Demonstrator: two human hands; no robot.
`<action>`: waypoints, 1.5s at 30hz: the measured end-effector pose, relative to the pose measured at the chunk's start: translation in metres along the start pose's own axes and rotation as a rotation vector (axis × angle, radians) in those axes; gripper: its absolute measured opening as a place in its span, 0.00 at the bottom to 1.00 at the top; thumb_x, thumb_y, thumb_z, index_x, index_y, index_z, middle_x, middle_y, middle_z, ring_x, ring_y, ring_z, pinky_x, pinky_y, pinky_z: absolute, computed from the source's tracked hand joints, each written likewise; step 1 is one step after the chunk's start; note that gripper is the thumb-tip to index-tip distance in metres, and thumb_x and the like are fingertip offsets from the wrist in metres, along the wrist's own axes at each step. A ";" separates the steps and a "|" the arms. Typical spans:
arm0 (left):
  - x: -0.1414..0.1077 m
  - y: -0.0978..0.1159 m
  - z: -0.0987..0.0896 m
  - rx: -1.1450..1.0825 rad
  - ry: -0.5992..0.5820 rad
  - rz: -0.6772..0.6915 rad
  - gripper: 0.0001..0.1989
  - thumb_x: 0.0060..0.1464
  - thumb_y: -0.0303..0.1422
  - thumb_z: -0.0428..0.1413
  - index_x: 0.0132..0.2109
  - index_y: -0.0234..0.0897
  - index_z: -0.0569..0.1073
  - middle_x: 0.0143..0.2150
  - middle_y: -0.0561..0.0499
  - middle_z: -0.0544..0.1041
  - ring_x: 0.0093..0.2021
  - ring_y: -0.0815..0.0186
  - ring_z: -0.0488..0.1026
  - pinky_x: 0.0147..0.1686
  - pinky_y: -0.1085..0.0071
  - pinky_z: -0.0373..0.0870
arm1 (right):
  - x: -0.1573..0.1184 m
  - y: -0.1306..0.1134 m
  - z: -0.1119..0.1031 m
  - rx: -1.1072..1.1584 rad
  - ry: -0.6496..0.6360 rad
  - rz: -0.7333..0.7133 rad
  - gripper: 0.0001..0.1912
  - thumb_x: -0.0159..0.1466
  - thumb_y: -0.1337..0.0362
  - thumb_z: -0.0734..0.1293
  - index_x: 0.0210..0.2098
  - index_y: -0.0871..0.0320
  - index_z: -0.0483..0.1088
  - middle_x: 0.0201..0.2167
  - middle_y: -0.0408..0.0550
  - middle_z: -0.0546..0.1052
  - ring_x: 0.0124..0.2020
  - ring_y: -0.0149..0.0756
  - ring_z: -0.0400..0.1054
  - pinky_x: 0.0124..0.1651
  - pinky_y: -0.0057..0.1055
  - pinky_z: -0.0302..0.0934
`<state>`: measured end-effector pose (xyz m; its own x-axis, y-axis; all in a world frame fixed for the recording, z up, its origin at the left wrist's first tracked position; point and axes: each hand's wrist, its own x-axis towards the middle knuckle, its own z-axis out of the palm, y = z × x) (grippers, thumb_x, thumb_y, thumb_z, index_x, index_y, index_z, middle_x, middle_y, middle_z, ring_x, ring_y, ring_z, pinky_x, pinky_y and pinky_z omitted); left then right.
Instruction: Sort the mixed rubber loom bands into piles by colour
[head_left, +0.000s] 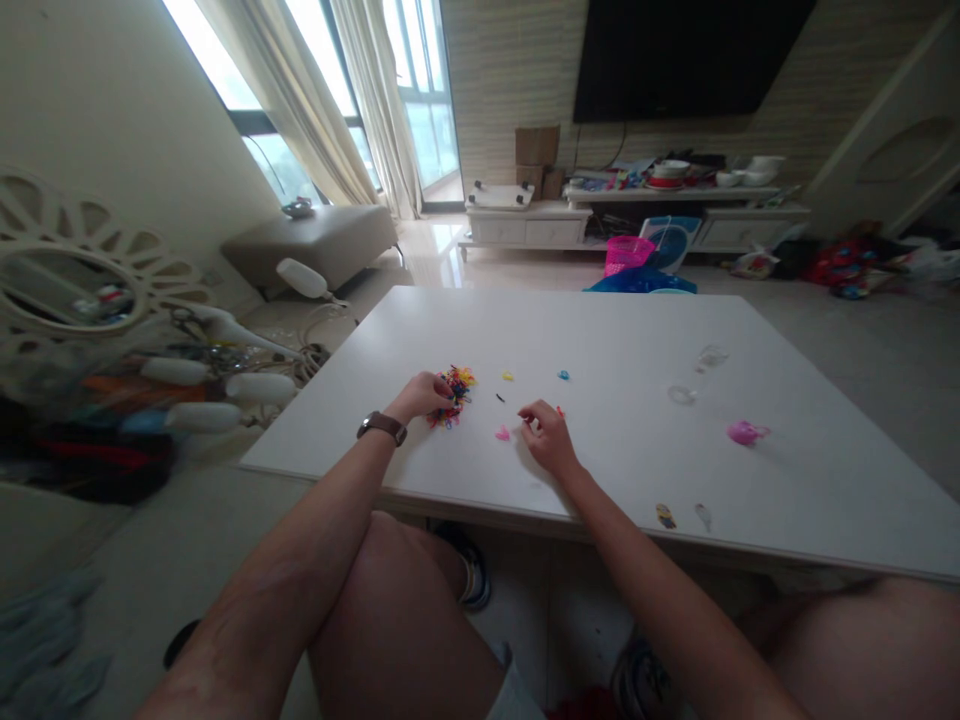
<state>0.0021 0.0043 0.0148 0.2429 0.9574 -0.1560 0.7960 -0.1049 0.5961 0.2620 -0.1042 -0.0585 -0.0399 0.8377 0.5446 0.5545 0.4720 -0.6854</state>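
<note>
On a white rectangular desk (pixel 600 335), the left hand (pixel 420 397) has its fingers in a loose pile of tiny multicoloured bands (pixel 463 383); whether they pinch one cannot be told. A brown-strapped wristwatch (pixel 384 428) circles that wrist.

The right hand (pixel 549 436) is over the desk to the right of the pile, its fingers curled; whether it grips anything is unclear. A small red piece (pixel 560 411) shows just beside its knuckles.

Between the hands lie a small pink cluster (pixel 502 434) and a short black strip (pixel 500 398). Farther back are a small yellow cluster (pixel 508 377) and a small blue cluster (pixel 564 375), apart from each other. Well to the right sit a clear round container (pixel 682 395) and a rounded glossy pink object (pixel 744 432).
</note>
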 end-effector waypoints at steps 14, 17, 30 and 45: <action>0.002 -0.004 -0.007 -0.036 0.061 -0.037 0.11 0.41 0.33 0.58 0.32 0.33 0.81 0.24 0.50 0.77 0.25 0.67 0.70 0.25 0.74 0.62 | 0.000 -0.001 -0.001 0.000 -0.002 -0.003 0.11 0.57 0.75 0.61 0.35 0.56 0.69 0.32 0.46 0.72 0.35 0.37 0.67 0.38 0.33 0.60; 0.002 -0.005 -0.009 -0.079 0.103 -0.049 0.11 0.40 0.32 0.59 0.33 0.33 0.81 0.24 0.50 0.76 0.26 0.67 0.70 0.25 0.74 0.62 | 0.000 0.000 0.000 0.006 -0.005 -0.002 0.11 0.56 0.76 0.61 0.35 0.56 0.69 0.33 0.46 0.72 0.36 0.37 0.67 0.37 0.32 0.59; -0.006 0.001 -0.006 -0.309 0.079 -0.048 0.10 0.35 0.30 0.61 0.30 0.32 0.80 0.23 0.52 0.75 0.25 0.69 0.68 0.25 0.74 0.62 | 0.000 0.000 0.000 0.012 -0.020 -0.004 0.11 0.56 0.76 0.61 0.34 0.56 0.69 0.32 0.45 0.71 0.35 0.36 0.66 0.37 0.31 0.58; 0.002 -0.014 -0.014 -0.134 0.113 -0.024 0.13 0.37 0.33 0.66 0.34 0.32 0.81 0.27 0.47 0.81 0.30 0.62 0.76 0.27 0.73 0.66 | 0.000 0.001 0.000 0.016 -0.045 0.006 0.10 0.56 0.76 0.61 0.33 0.56 0.69 0.31 0.45 0.71 0.34 0.36 0.66 0.36 0.31 0.57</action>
<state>-0.0162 0.0116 0.0175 0.1548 0.9841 -0.0869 0.7184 -0.0517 0.6937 0.2625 -0.1040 -0.0590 -0.0743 0.8520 0.5182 0.5412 0.4709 -0.6966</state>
